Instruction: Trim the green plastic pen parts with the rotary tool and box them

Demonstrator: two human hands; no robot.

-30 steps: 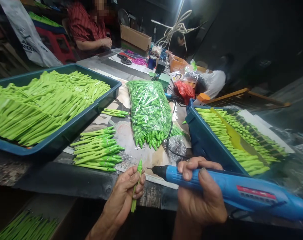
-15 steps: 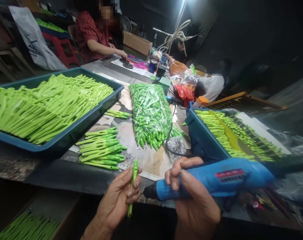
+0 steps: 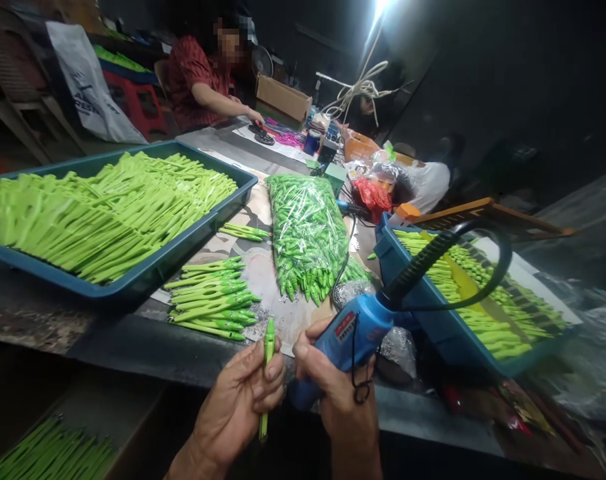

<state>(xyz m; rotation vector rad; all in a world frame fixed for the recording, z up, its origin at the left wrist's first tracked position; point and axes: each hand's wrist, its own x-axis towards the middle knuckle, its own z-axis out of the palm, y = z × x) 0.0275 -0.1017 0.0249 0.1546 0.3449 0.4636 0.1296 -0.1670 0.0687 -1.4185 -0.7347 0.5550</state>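
My left hand point(image 3: 237, 397) is closed around a slim green pen-shaped plastic piece point(image 3: 269, 343), its darker pointed end up and its paler shaft showing below the fingers. Beside it, my right hand point(image 3: 345, 393) grips a blue corded electric screwdriver point(image 3: 365, 327). The tool's cord end tilts up to the right; its working tip is low and hidden behind the fingers. Just beyond my hands, a row of similar green pieces point(image 3: 213, 297) lies on the table. A clear bag point(image 3: 310, 233) full of darker green tips stands behind, with tiny metal bits scattered near it.
A dark blue tray point(image 3: 183, 243) heaped with light green pieces is on the left. Another blue bin point(image 3: 447, 327) with green pieces stands at right, the tool's black cord point(image 3: 503, 260) looping over it. Across the table, a person in a red top point(image 3: 195, 80) works.
My right hand has turned the screwdriver from nearly level to steeply tilted, cord end up and tip down. My left hand still holds the green piece in about the same place.
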